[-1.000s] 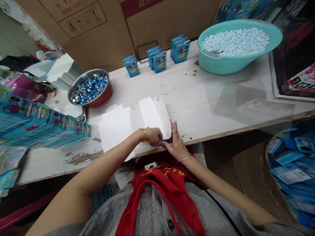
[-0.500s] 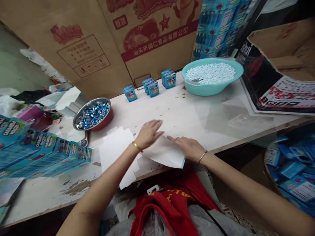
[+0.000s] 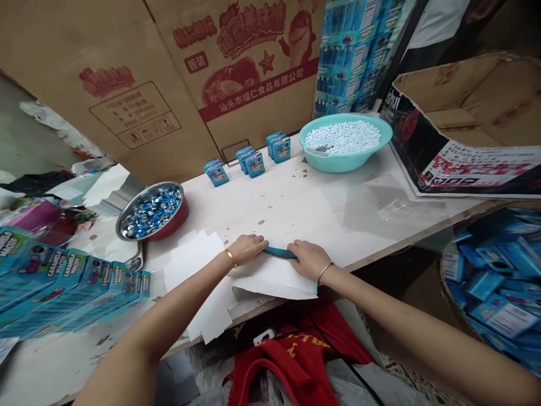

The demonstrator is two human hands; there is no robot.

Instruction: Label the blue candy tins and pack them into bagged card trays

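Observation:
A white card sheet (image 3: 276,277) with a blue printed underside lies in front of me on the worktable. Its far edge is folded up toward me, and the blue side shows as a narrow strip between my hands. My left hand (image 3: 248,250) is closed on the left end of that fold, fingers curled. At the right end, my right hand (image 3: 310,259) grips the same edge with bent fingers. Fanned white card sheets (image 3: 190,270) lie left of it, partly behind my left forearm. The fingertips are partly hidden.
Beyond stand small blue candy boxes (image 3: 255,164), a turquoise basin (image 3: 338,164) of pale candies, and a red-sided metal pan (image 3: 173,220) of blue-silver pieces. Stacked blue boxes (image 3: 80,282) line the left. An open carton (image 3: 422,152) is at right, above a container of blue packets (image 3: 490,282).
My hands were flatter, with fingers extended over the sheet. Now both have closed on its far edge, which is turned up and shows blue. The view has shifted slightly.

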